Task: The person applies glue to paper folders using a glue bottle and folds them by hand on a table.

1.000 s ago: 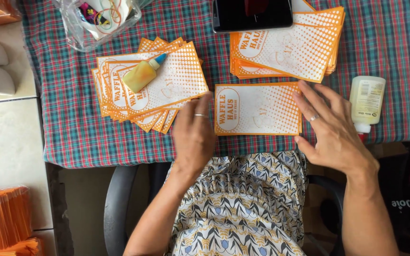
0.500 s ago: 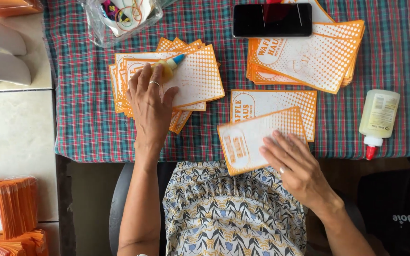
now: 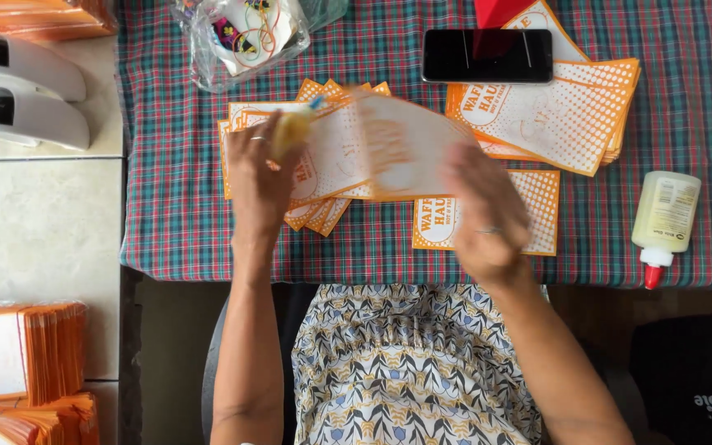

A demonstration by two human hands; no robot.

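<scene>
Bag point(image 3: 397, 148), blurred, rides in the right hand point(image 3: 484, 218), fingers clamped on it; left hand point(image 3: 261, 169) grips the glue bottle point(image 3: 290, 132) above the stack point(image 3: 323, 177) near the counter's far-left.

Both forearms were stretched forward from the lap. The left hand point(image 3: 259, 169) was raised with its fingers curled shut, a ring seen on one. The right hand point(image 3: 484, 216) was blurred, palm turned down, fingers closed in a grasp.

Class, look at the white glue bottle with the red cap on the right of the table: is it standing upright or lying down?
Lying down. The white glue bottle rests on its side on the plaid tablecloth, red cap pointing toward the table's near edge.
</scene>
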